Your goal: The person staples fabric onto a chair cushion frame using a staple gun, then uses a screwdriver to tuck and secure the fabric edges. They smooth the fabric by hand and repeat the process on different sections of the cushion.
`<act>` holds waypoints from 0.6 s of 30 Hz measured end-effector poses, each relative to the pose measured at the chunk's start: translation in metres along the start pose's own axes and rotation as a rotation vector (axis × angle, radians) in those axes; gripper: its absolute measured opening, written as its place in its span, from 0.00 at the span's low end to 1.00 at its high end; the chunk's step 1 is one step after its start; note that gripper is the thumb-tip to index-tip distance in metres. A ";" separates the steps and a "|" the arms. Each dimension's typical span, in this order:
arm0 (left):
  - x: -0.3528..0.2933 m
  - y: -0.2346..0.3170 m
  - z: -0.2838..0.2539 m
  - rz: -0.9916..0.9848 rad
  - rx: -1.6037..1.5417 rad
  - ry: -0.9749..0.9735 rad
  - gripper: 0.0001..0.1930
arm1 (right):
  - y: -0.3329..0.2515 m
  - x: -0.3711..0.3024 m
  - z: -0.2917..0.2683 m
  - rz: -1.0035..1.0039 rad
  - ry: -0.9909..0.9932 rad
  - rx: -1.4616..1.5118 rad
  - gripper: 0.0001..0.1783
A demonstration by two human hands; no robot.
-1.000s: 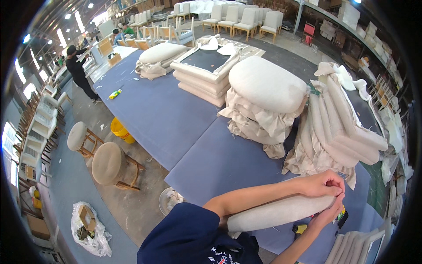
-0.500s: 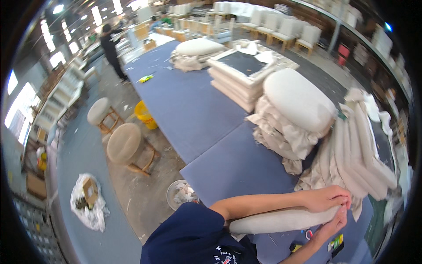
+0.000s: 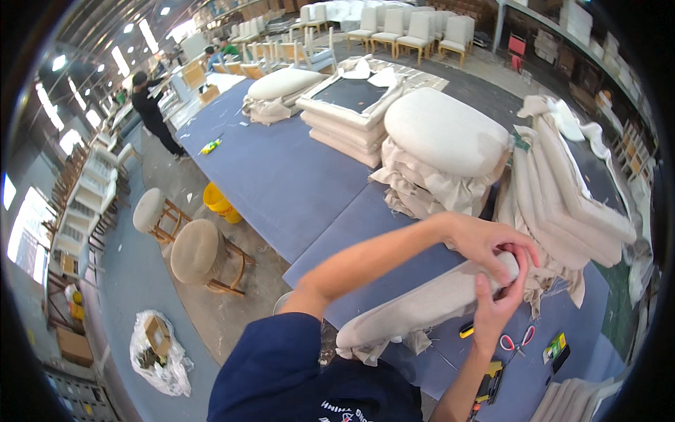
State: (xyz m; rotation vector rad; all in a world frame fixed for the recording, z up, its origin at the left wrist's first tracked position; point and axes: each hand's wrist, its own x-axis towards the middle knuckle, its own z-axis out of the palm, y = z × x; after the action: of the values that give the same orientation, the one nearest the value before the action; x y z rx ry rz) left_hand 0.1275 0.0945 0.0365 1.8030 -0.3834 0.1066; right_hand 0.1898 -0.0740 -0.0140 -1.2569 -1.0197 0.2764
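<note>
We have room to pass over the blue tabletop (image 3: 281, 172) left of the rounded cushion pile (image 3: 446, 133), which, with the leaning cushions (image 3: 555, 193), blocks the way beyond the held cushion (image 3: 415, 306), while scissors (image 3: 519, 345) lie near the right hand (image 3: 500, 299).

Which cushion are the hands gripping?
The beige cushion against the navy shirt: left hand and right hand grip its far end; the piled cushions lie untouched.

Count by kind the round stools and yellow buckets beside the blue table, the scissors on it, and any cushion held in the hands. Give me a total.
Round stools: 2
Yellow bucket: 1
Scissors: 1
Held cushion: 1
Total: 5
</note>
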 end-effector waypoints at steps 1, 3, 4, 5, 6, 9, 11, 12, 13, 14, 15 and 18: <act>0.001 0.006 -0.003 -0.029 0.107 -0.044 0.32 | 0.000 0.000 -0.003 0.001 -0.006 -0.011 0.48; 0.008 0.007 -0.003 -0.097 0.155 -0.076 0.41 | 0.000 -0.002 -0.011 0.008 -0.031 -0.032 0.53; 0.012 0.007 -0.004 -0.133 0.163 -0.084 0.42 | -0.001 -0.005 -0.016 0.006 -0.044 -0.070 0.58; 0.018 0.006 -0.006 -0.170 0.171 -0.090 0.43 | -0.002 -0.009 -0.022 -0.005 -0.055 -0.110 0.59; 0.025 -0.002 -0.010 -0.188 0.200 -0.135 0.49 | -0.005 -0.014 -0.030 -0.019 -0.075 -0.147 0.59; 0.056 0.016 -0.006 -0.486 0.461 -0.314 0.55 | 0.006 -0.037 -0.079 0.058 -0.100 -0.163 0.61; 0.074 0.018 -0.008 -0.523 0.597 -0.317 0.58 | 0.042 -0.066 -0.126 0.199 -0.098 -0.100 0.61; 0.085 0.027 -0.008 -0.575 0.659 -0.338 0.58 | 0.066 -0.084 -0.156 0.304 -0.062 -0.146 0.61; 0.095 0.032 -0.007 -0.632 0.720 -0.357 0.57 | 0.097 -0.107 -0.187 0.412 -0.028 -0.187 0.61; 0.101 0.028 -0.005 -0.658 0.783 -0.347 0.55 | 0.138 -0.138 -0.223 0.486 -0.019 -0.325 0.61; 0.103 0.025 -0.003 -0.594 0.802 -0.343 0.55 | 0.183 -0.175 -0.258 0.559 -0.018 -0.455 0.62; 0.120 0.011 -0.002 -0.357 0.831 -0.355 0.50 | 0.267 -0.284 -0.341 0.583 -0.130 -0.920 0.62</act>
State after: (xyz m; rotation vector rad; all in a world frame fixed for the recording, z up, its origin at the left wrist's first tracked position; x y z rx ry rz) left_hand 0.2373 0.0701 0.0800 2.6974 -0.2718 -0.3617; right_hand 0.3812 -0.3967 -0.3706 -2.4045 -0.8838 0.3489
